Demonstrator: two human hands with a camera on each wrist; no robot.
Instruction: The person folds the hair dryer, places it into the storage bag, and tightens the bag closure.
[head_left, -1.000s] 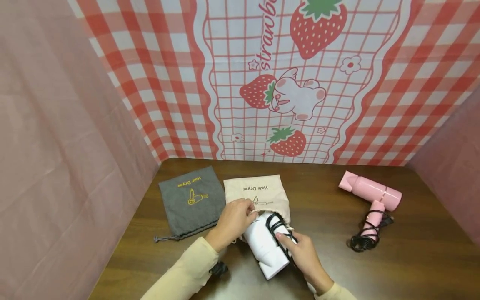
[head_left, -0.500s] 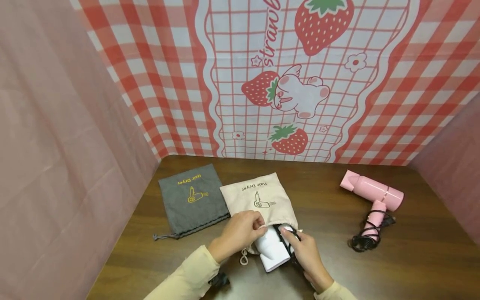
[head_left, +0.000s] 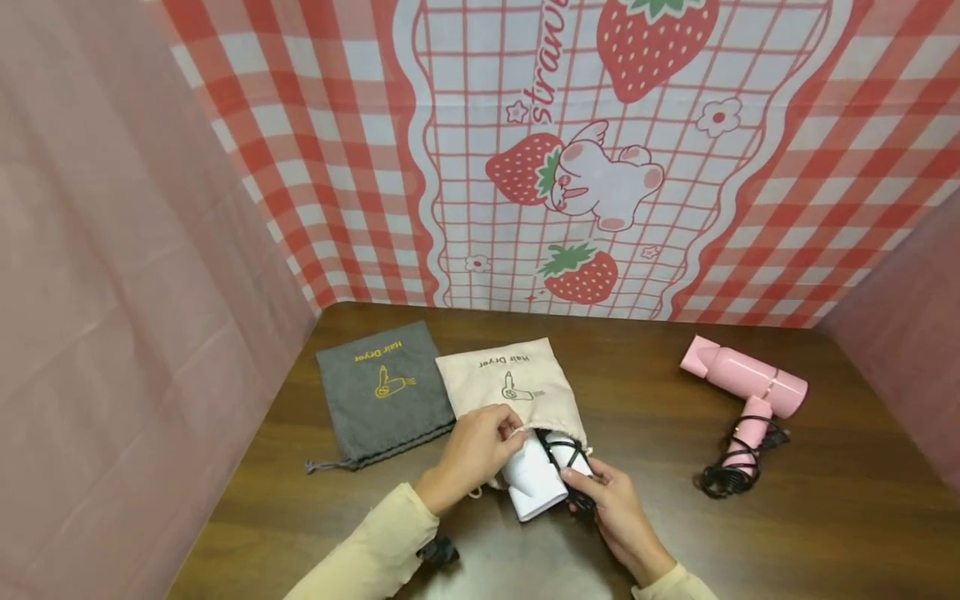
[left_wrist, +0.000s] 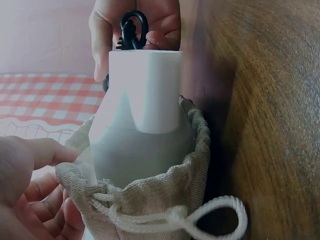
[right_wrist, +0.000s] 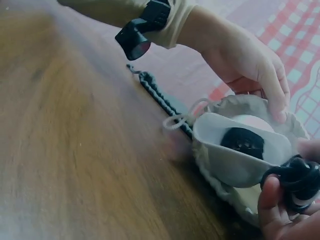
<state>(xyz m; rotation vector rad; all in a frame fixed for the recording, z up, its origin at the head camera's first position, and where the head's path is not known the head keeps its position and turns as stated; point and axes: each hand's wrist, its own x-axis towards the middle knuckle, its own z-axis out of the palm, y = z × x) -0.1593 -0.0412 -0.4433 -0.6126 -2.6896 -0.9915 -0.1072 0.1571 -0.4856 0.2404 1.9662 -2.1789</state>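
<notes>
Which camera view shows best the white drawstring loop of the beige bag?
The left wrist view: the drawstring loop lies large and sharp at the beige bag mouth. The right wrist view shows it small and blurred; the head view barely shows it.

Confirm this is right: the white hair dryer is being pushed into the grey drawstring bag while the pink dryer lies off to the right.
Not quite. The white hair dryer is going into the beige drawstring bag, not the grey one; the grey bag lies flat beside it, untouched. The head view shows this. The left hand grips the beige bag's mouth, the right hand holds the dryer's black cord, and the pink dryer does lie to the right.
</notes>
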